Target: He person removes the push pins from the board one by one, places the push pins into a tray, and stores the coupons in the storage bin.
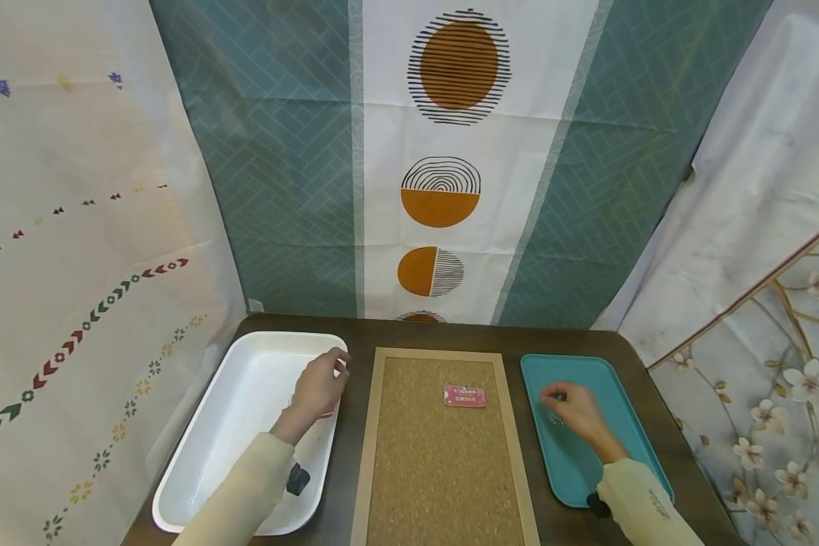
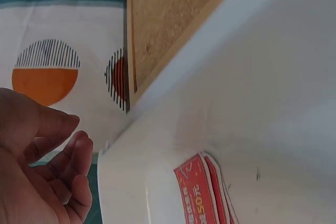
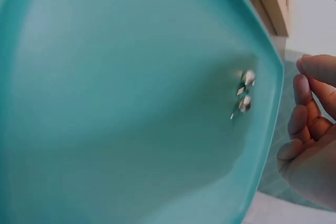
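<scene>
My left hand (image 1: 319, 381) hovers over the right rim of the white tray (image 1: 208, 409), fingers loosely bent, with nothing seen between thumb and fingertips. Beneath it in the tray lies a small stack of red printed cards (image 2: 202, 192), mostly hidden by the hand in the head view. My right hand (image 1: 576, 411) is above the teal tray (image 1: 573, 485), fingers bent and thumb close to the index fingertip; no object shows there. Several small metal-headed pins (image 3: 245, 90) lie in that tray. One red card (image 1: 464, 396) is on the cork board (image 1: 444, 462), near its upper right.
The wood-framed cork board stands between the two trays on a dark brown table (image 1: 344, 440). A patterned cloth (image 1: 437, 152) hangs behind the table. White curtains (image 1: 95, 227) close in the left and right sides.
</scene>
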Tool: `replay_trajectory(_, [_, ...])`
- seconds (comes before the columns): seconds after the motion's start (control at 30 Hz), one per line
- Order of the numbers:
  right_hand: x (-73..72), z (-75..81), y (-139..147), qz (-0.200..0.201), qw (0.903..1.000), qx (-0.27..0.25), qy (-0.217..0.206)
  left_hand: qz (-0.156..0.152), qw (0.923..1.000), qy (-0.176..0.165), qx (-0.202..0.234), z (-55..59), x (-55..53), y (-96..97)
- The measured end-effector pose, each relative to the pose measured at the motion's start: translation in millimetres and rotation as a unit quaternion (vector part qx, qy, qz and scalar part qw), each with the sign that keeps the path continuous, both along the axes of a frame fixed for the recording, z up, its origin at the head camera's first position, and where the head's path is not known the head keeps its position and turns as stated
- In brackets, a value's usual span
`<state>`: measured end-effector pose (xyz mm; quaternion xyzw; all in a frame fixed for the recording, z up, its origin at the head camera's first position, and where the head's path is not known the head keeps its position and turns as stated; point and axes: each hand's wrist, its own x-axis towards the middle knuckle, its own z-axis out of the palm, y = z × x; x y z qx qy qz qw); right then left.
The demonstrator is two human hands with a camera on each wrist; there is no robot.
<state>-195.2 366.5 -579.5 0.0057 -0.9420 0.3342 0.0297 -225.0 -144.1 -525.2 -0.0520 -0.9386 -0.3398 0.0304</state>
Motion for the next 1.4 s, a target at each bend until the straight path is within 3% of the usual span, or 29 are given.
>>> replay_trajectory(0.33, [-24.5,8.1,-44.2,0.017,0.9993,-0.030,-0.016,-0.035,0.9990,0.027,0.007,1.3,-4.4,36.9])
replay_trajectory(0.6, [-31.5,5.3,-69.6,0.036,0.9986,-0.032,0.022,-0.074,0.9972,-0.010,0.010,-4.3,0.7,63.9])
replay_trajectory(0.83, [-34.8,1.4,-83.2,0.047,0.9979,-0.042,0.014,-0.093,0.9954,-0.017,0.010,-16.2,2.9,91.3])
replay_trajectory(1.1, [-41.9,-0.3,-90.3,0.046,0.9980,-0.042,0.013,-0.136,0.9904,-0.022,0.009,-11.5,-2.2,118.0])
replay_trajectory(1.4, [-49.1,-6.5,-108.0,0.055,0.9981,-0.012,0.023,-0.135,0.9892,-0.051,0.025,-18.4,-1.3,132.0])
